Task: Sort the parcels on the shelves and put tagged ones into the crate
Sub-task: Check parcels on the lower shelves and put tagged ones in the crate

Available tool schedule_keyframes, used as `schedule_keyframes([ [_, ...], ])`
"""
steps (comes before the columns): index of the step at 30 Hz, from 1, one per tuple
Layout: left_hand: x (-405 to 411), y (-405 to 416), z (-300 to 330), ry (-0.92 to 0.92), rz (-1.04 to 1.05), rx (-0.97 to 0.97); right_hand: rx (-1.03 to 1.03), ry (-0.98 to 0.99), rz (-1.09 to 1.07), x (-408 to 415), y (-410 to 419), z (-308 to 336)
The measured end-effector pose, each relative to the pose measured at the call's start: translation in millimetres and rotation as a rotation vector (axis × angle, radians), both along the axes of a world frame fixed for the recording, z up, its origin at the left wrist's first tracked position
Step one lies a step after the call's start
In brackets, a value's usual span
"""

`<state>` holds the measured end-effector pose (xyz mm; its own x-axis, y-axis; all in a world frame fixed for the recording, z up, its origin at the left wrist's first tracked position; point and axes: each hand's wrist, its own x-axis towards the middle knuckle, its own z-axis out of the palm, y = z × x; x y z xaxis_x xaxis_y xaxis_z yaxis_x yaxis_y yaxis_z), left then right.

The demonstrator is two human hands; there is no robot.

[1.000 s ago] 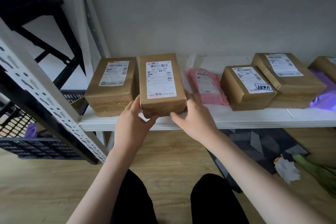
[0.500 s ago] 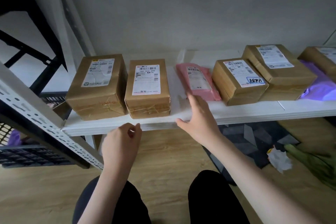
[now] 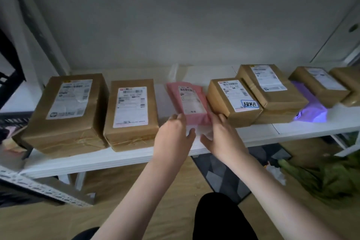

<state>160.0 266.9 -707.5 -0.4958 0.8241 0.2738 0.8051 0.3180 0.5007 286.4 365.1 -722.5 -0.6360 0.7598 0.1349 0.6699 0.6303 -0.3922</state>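
From the head camera, the pink mailer (image 3: 191, 101) lies on the white shelf (image 3: 303, 129) between two brown boxes, its near end lifted. The left hand (image 3: 175, 135) grips its near left corner and the right hand (image 3: 220, 134) grips its near right corner, fingers curled around the clear edge. Just right of it sits a brown box with a blue handwritten tag (image 3: 233, 97), leaning against a larger box (image 3: 272, 91). A purple bag (image 3: 309, 109) lies under boxes farther right. Two labelled boxes (image 3: 101, 111) stand left.
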Motion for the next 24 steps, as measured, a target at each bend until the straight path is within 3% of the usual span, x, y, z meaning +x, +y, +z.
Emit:
schedule_keyframes([
  [5,-16.6,16.9,-23.4,0.023,0.097,-0.057,-0.005,-0.033,0.056,-14.7,25.7,-8.2],
  [16,-5.9,5.1,-18.9,-0.06,0.013,-0.117,-0.105,0.049,0.212,2.7,30.7,-6.3],
  [24,-4.5,-11.5,-20.7,-0.163,0.068,-0.038,-0.132,0.087,0.246,23.3,29.3,-7.8],
])
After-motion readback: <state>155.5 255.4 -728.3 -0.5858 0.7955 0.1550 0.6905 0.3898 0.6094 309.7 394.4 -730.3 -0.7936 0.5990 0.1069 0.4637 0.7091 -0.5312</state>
